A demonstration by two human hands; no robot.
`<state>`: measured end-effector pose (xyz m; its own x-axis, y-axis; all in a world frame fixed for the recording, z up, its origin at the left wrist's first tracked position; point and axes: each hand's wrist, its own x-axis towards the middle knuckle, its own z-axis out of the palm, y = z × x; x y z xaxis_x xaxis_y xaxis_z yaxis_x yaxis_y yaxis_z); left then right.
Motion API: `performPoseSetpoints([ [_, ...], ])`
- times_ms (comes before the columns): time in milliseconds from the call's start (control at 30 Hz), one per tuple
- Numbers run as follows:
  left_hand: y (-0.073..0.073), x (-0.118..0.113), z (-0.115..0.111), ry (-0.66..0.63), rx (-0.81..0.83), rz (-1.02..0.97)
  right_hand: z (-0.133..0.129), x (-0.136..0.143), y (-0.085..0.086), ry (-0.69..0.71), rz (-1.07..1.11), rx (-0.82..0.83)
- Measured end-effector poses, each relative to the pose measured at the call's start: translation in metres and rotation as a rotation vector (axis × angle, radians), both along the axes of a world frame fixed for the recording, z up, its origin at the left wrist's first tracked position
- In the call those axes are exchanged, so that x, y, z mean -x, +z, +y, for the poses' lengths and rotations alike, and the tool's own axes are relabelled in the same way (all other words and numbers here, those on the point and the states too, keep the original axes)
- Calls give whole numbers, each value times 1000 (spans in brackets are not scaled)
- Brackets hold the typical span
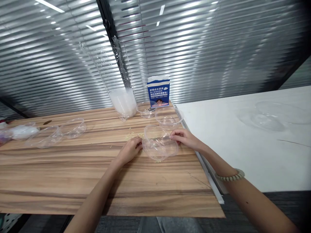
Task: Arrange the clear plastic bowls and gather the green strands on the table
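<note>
Head camera view shows the clear plastic container (159, 151) on the wooden table (155, 194), between the two hands and close to the table's right edge; its round outlines overlap, so I cannot tell if it is one piece or two. The right hand (185, 139) has its thumb and fingers narrow, pinched on the container's right rim; the left hand (132, 149) has curled fingers at its left rim, but I cannot tell whether they grip. Pale yellow shreds (132, 134) lie on the wood, just beyond the left hand.

Farther away are two clear bowls (168, 120); the blue bag (158, 92) stands upright behind them, and the wrapped stack (125, 102) is to its left. At the far left, two more clear containers (45, 137) lie near the white plastic bundle (24, 131); at right, the white table (243, 158) carries faint clear round pieces (267, 121); the beaded bracelet (232, 176) is around the right forearm.
</note>
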<state>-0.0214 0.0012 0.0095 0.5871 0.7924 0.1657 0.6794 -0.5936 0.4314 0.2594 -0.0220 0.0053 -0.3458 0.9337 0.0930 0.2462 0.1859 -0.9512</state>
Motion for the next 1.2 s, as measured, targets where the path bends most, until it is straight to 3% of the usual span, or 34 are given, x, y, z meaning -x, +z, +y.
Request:
performPoseSetpoints([
  [1200, 3, -2, -3, 9, 27, -13, 0, 1, -1, 6, -66, -39],
])
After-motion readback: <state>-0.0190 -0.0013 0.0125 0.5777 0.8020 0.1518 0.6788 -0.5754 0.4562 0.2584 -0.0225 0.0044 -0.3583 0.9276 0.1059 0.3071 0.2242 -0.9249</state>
